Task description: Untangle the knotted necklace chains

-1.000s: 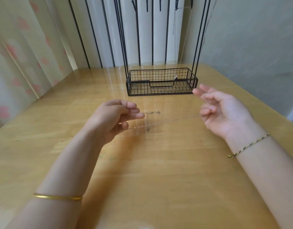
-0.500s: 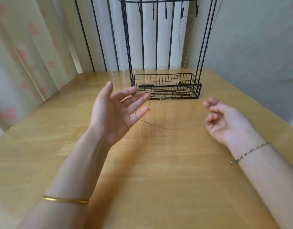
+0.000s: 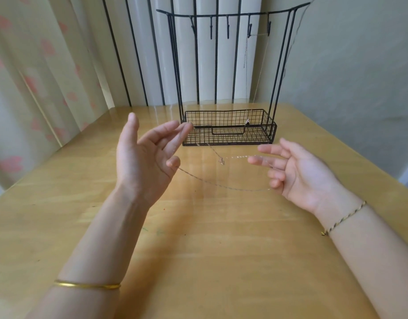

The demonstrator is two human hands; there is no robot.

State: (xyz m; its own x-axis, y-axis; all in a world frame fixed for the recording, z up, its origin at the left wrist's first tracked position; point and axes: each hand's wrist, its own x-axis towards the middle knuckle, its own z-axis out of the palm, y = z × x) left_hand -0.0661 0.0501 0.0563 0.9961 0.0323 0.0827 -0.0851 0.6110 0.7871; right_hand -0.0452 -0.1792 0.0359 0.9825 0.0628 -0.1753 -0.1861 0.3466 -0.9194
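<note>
A thin necklace chain (image 3: 221,186) hangs slack above the wooden table (image 3: 198,249), strung between my two hands. Its upper strand carries a small pendant (image 3: 221,161) and a beaded stretch near my right fingers. My left hand (image 3: 147,157) is raised with the palm turned inward and the fingers spread, and the chain runs off its little finger. My right hand (image 3: 297,171) faces it with the fingers extended, the chain draped across them. Neither hand pinches the chain.
A black wire jewellery stand (image 3: 229,131) with a basket base and a hook rail stands at the table's far edge. Another chain (image 3: 245,54) hangs from one of its right hooks. Curtains lie at left, a wall at right.
My left hand let go of its pinch and opened, palm turned inward and lifted. My right hand's fingers straightened. The chain, taut a second ago, now sags in a loop between the hands.
</note>
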